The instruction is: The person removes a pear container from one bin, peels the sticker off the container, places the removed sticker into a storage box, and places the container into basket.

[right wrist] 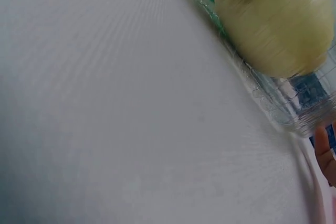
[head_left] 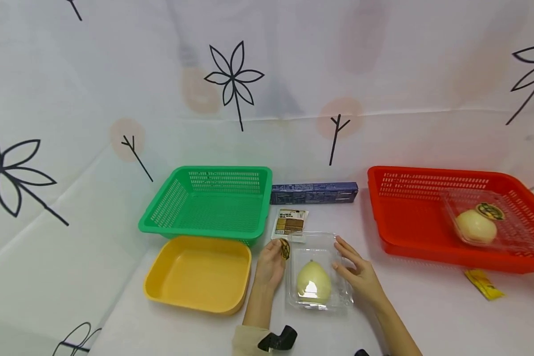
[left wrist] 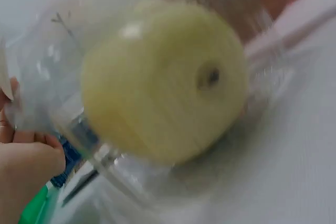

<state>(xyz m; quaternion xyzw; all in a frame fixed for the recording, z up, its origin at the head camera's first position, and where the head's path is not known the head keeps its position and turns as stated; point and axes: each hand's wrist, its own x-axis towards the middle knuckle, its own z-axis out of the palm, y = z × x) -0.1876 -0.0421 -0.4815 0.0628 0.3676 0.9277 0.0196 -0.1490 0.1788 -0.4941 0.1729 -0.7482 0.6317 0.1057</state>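
Note:
In the head view a clear plastic clamshell box (head_left: 315,242) stands on the table with a pale yellow-green pear (head_left: 313,284) inside. At its left side my left hand (head_left: 270,267) pinches a round black-and-gold sticker (head_left: 285,249) between thumb and fingers. Extended fingers of my right hand (head_left: 362,279) rest against the box's right side. The left wrist view shows the pear (left wrist: 163,82) blurred behind the plastic, with the left hand (left wrist: 26,166) at the edge. Only fingertips of the right hand (right wrist: 325,153) show in the right wrist view, by the box's corner.
A green basket (head_left: 222,232) and a yellow tub (head_left: 196,301) stand on the left. On the right, a red basket (head_left: 409,222) holds another boxed pear (head_left: 475,226) with a sticker. A blue long box (head_left: 313,193), a flat packet (head_left: 289,221) and a yellow wrapper (head_left: 484,283) lie about.

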